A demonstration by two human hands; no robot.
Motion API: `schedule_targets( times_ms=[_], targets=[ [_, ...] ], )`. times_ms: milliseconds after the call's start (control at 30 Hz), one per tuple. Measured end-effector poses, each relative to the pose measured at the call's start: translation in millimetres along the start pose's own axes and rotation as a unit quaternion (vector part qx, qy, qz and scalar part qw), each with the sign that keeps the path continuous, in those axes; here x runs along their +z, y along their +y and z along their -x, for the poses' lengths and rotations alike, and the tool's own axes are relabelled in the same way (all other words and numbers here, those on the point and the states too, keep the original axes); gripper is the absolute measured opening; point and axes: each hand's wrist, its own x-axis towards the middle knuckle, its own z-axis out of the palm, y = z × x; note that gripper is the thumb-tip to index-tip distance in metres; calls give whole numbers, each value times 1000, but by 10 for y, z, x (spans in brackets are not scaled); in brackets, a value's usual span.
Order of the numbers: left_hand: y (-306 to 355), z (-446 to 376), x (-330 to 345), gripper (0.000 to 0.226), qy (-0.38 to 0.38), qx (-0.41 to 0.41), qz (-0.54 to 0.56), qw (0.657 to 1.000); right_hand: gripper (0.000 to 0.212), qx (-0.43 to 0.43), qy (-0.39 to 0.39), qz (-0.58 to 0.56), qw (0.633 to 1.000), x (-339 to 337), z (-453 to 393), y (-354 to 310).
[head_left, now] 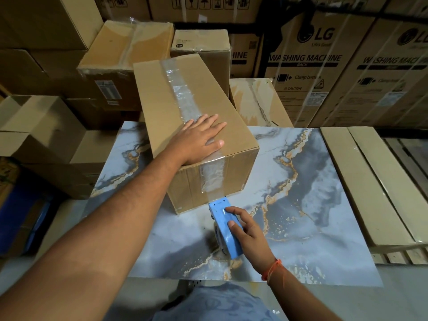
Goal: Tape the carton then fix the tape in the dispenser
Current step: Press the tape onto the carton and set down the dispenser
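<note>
Head view looks down on a brown carton (185,126) lying at an angle on a marble-patterned counter (312,193), its far end reaching past the counter's far edge. A strip of clear tape (185,98) runs along the carton's top seam and folds down over the near end face.

The left hand (199,140) lies flat on the carton's top near the near edge, fingers (208,122) spread and partly over the tape, most likely to steady the box and press the strip down while the tape is pulled taut.

The right hand (245,230) grips a blue tape dispenser (225,225), fingers wrapped over its body, low at the foot of the near face, just above the counter. The tape appears to run unbroken from the face into the dispenser's front, so the strip seems not yet cut; holding the dispenser low and angled suits tearing it off against the blade.

Stacked cartons, some printed as washing machines (305,59), surround the counter.
</note>
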Motion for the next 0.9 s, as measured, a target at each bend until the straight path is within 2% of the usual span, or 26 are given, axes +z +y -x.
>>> schedule_targets(
  times_ms=[267, 333, 500, 667, 900],
  targets=[
    [4, 6, -2, 64, -2, -3, -1, 1000, 27, 113, -19, -150, 982, 18, -168, -229],
    [2, 5, -3, 65, -1, -3, -3, 1000, 26, 130, -16, -159, 979, 24, -211, -276],
    [4, 3, -1, 67, -2, -3, -3, 1000, 26, 152, 6, -116, 981, 12, -299, -370],
    [6, 0, -4, 65, -2, -4, -7, 1000, 22, 187, 25, -146, 971, -11, -376, -376],
    [1, -1, -4, 64, -4, -6, -4, 1000, 20, 158, 63, -11, 985, -28, -225, -35]
  ],
)
